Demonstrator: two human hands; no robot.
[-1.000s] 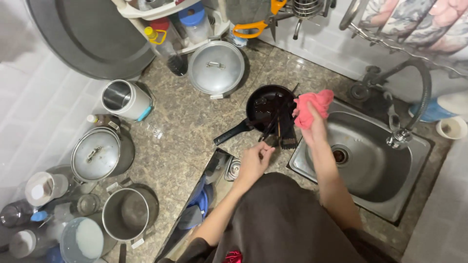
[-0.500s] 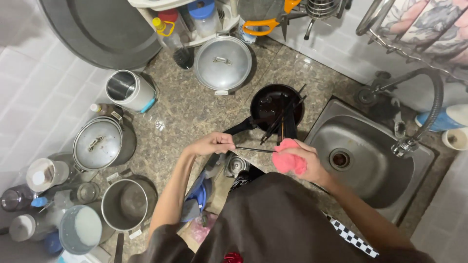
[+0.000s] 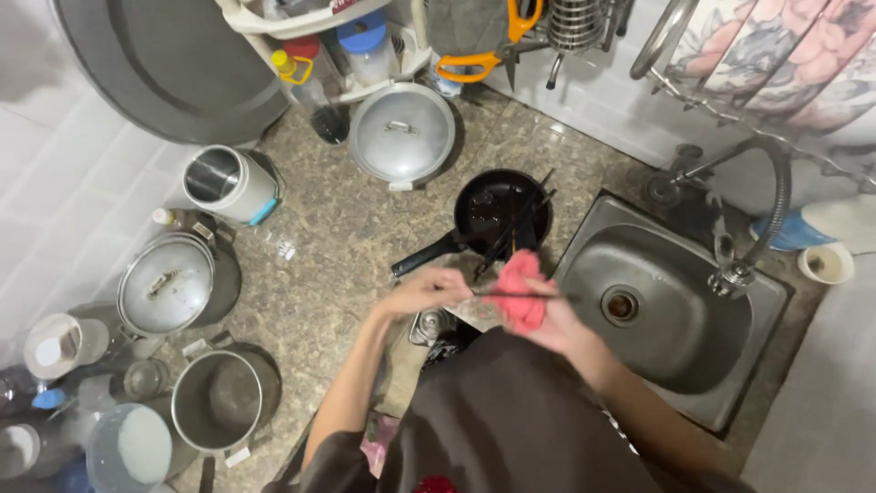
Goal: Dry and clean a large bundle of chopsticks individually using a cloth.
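Left hand [image 3: 429, 290] pinches one end of thin dark chopsticks [image 3: 511, 294] above counter edge; right hand [image 3: 547, 319] wraps pink cloth [image 3: 522, 290] around them. Light, stiff, likely slippery: grip ends.

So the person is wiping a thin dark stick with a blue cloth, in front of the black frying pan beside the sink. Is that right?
Not quite: the cloth is pink, not blue, as the head view shows. The right hand holds it around a thin dark stick that the left hand grips at its other end, in front of the black frying pan beside the sink.
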